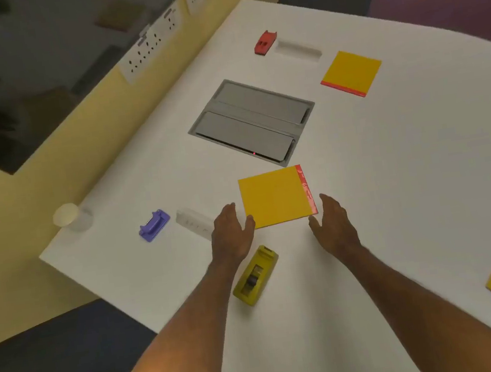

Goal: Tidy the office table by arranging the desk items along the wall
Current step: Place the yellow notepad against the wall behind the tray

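Purple punch (pixel 154 225) is seen at 9 o'clock of the left hand (pixel 232 234). Left hand is held flat-fingered, empty, touching the near-left corner of the yellow pad (pixel 275 196). At the pad's 4 o'clock the right hand (pixel 333 225) is held relaxed, empty. Yellow tape dispenser (pixel 254 276) lies at 6 o'clock.

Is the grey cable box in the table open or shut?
Shut: both flaps of the grey cable box lie flat, level with the table.

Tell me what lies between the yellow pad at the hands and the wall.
Toward the wall from the yellow pad lie a white stapler-like item, a purple hole punch and a paper cup. Farther along sits the grey cable hatch.
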A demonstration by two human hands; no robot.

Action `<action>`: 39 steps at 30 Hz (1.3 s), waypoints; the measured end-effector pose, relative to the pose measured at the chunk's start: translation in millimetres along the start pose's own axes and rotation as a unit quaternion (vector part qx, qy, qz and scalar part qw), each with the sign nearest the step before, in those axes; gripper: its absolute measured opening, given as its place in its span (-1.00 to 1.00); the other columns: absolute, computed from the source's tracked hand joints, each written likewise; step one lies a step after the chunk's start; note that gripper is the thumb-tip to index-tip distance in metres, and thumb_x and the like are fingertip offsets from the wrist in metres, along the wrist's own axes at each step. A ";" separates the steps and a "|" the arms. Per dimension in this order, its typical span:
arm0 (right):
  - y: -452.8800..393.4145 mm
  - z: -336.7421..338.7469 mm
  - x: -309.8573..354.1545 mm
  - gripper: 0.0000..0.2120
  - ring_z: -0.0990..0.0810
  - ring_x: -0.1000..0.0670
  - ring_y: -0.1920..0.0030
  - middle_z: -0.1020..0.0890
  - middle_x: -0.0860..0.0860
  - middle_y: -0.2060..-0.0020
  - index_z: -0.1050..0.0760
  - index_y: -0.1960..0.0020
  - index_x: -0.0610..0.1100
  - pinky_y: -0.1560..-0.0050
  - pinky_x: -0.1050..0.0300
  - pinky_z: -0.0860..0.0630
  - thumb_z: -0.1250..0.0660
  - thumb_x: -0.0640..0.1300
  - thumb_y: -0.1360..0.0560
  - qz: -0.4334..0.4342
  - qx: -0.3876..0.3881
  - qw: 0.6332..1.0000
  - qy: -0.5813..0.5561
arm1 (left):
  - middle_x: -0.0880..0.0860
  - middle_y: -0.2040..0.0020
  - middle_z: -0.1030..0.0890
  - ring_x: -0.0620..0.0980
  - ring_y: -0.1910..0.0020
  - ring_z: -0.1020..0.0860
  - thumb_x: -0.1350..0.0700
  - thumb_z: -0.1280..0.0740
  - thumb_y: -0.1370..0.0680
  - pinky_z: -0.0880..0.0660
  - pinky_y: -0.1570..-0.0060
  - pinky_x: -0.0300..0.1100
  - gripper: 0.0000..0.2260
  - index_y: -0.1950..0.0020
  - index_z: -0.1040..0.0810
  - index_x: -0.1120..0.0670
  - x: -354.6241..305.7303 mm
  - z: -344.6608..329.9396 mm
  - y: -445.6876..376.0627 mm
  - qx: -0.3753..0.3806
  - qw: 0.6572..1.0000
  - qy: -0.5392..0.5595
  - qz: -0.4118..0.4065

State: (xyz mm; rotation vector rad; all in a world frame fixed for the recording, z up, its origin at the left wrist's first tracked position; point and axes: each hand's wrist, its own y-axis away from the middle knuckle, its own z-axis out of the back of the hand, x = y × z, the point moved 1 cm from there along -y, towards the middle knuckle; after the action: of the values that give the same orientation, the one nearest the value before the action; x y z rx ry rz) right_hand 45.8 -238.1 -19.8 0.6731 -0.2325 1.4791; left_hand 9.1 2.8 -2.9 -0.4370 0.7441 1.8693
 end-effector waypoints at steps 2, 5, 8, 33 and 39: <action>-18.2 -11.3 4.8 -0.33 -0.28 -0.18 -0.52 -0.27 -0.14 -0.55 -0.10 -0.61 -0.17 -0.44 -0.10 -0.32 -0.29 0.01 -0.62 -0.027 0.020 0.999 -0.024 | 0.11 -0.60 -0.26 0.13 -0.57 -0.24 -0.14 -0.20 -0.66 -0.23 -0.52 0.08 -0.40 -0.62 -0.17 0.10 0.0 -5.6 -22.9 0.014 0.994 0.091 0.051; -47.2 -26.0 4.9 -0.34 -0.35 -0.21 -0.48 -0.32 -0.18 -0.51 -0.15 -0.59 -0.17 -0.41 -0.11 -0.35 -0.33 0.01 -0.61 -0.070 0.047 0.996 -0.040 | 0.14 -0.59 -0.26 0.17 -0.55 -0.29 -0.13 -0.21 -0.67 -0.31 -0.48 0.11 -0.39 -0.63 -0.14 0.10 -6.5 -18.5 -57.7 0.042 0.973 0.196 0.113; -74.6 -38.4 6.7 -0.32 -0.39 -0.24 -0.44 -0.34 -0.19 -0.49 -0.14 -0.58 -0.17 -0.38 -0.15 -0.39 -0.34 0.03 -0.60 -0.111 0.062 0.990 -0.056 | 0.16 -0.56 -0.30 0.20 -0.50 -0.35 -0.10 -0.23 -0.66 -0.37 -0.43 0.11 -0.39 -0.63 -0.13 0.11 -2.8 -33.7 -84.1 0.066 0.954 0.249 0.150; -144.4 -67.5 -9.4 -0.43 -0.49 -0.19 -0.23 -0.43 -0.16 -0.32 -0.36 -0.40 -0.12 -0.21 -0.15 -0.58 -0.42 -0.31 -0.45 -0.296 0.023 0.944 -0.142 | 0.20 -0.29 -0.55 0.28 -0.24 -0.53 0.19 -0.22 -0.59 -0.56 -0.19 0.21 -0.68 -0.32 -0.57 0.09 9.1 -67.4 -142.0 0.027 0.848 0.388 0.360; -161.6 -53.0 9.6 -0.52 -0.53 -0.13 -0.13 -0.50 -0.14 -0.26 -0.39 -0.35 -0.09 0.04 0.04 -0.54 -0.38 -0.36 -0.49 -0.226 -0.014 0.944 -0.242 | 0.20 -0.08 -0.66 0.21 0.04 -0.60 0.31 -0.19 -0.59 -0.58 -0.07 0.34 -0.74 0.07 -0.59 0.01 10.9 -56.7 -160.3 0.009 0.823 0.449 0.347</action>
State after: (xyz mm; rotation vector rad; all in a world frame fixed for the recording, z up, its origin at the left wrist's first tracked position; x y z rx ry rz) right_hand 188.7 -193.1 -100.9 0.9887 -0.4422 0.8544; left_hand 149.3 16.8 -98.8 -1.2032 1.7305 2.2842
